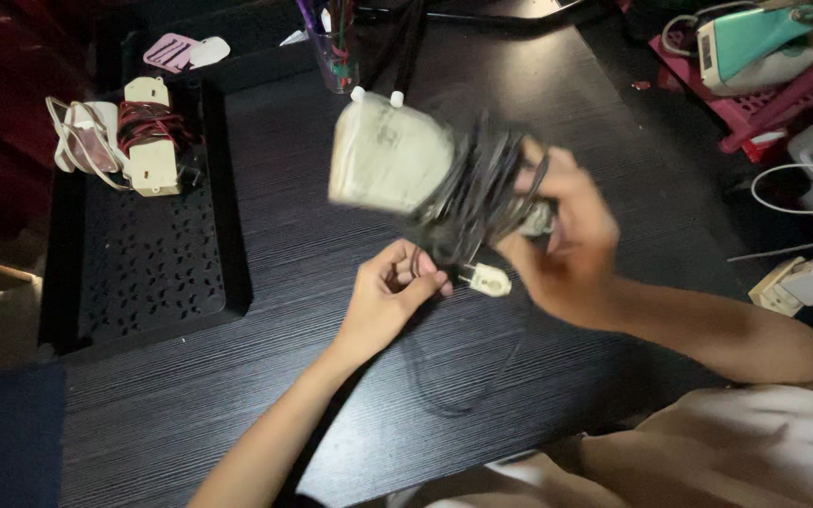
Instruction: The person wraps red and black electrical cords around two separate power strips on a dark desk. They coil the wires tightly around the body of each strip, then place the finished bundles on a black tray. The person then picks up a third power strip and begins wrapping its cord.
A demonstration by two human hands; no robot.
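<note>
My right hand (562, 235) holds up a cream-coloured power strip (390, 156) above the dark table, gripping it at the end where a black cord (474, 193) is coiled around it. The strip is blurred from motion. My left hand (390, 292) pinches the loose part of the black cord just below the coil, next to the cord's pale plug (488, 279). A slack loop of cord (454, 390) lies on the table beneath my hands.
A black perforated tray (148, 254) at left holds two more pale power strips, one wrapped in red cord (150, 132), one in white (82, 141). A glass of pens (336, 52) stands at the back. A pink basket (755, 99) and white adapters (802, 282) lie right.
</note>
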